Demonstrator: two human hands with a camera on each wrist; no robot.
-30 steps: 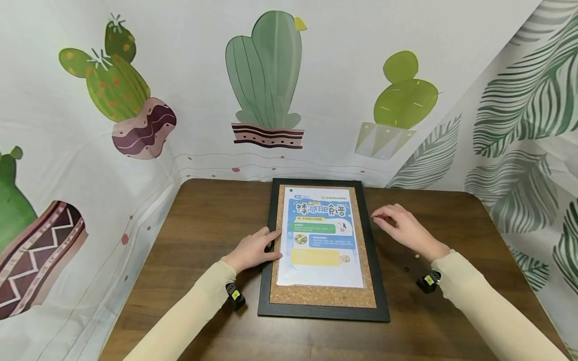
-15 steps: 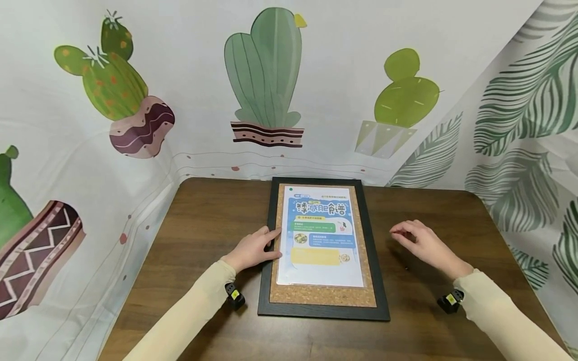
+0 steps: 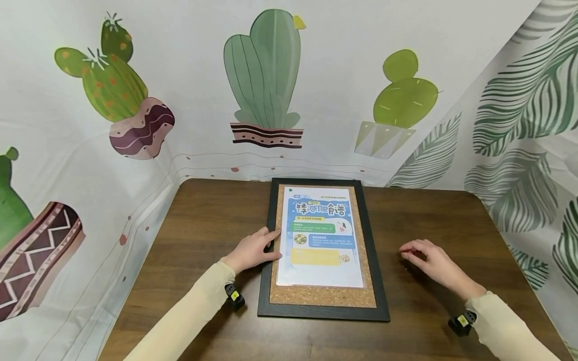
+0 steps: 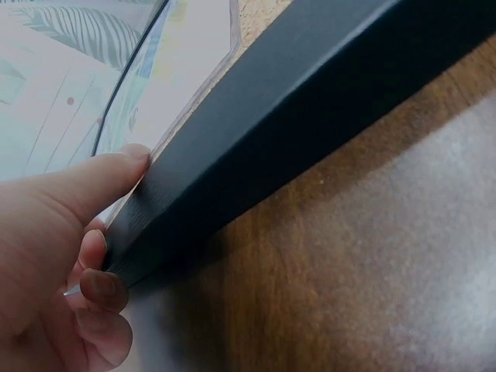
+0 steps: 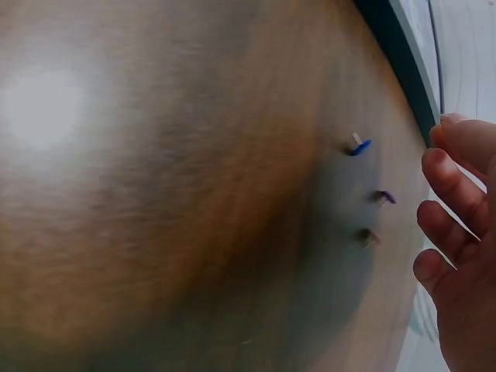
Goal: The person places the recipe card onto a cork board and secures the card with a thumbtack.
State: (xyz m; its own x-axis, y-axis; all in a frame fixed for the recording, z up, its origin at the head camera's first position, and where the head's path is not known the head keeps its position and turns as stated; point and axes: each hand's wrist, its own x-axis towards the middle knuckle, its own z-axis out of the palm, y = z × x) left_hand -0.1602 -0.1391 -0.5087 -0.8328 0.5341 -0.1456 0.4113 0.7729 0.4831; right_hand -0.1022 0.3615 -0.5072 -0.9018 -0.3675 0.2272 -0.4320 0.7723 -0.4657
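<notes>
A cork board [image 3: 316,298] in a black frame [image 3: 322,313] lies flat, with a printed sheet [image 3: 316,276] on it. A green thumbtack [image 3: 290,190] is at the sheet's top left corner. My left hand [image 3: 250,250] rests across the frame's left side, index finger and thumb reaching the sheet's edge. In the left wrist view the thumb [image 4: 116,170] lies over the frame. My right hand [image 3: 429,258] hovers right of the board, fingers loosely bent, nothing visible between them. Blue [image 5: 360,146], purple [image 5: 385,198] and pinkish [image 5: 370,236] thumbtacks lie near it, mostly hidden in the head view.
The brown wooden table [image 3: 203,210] carries the board near its middle. A white curtain [image 3: 189,75] with cactus prints hangs behind and to the left. Leaf-patterned cloth [image 3: 519,125] hangs on the right. Each wrist wears a small black camera [image 3: 461,323].
My right hand has moved away from the board's right side, rightward and towards me, over the loose thumbtacks. My left hand and the board have stayed put.
</notes>
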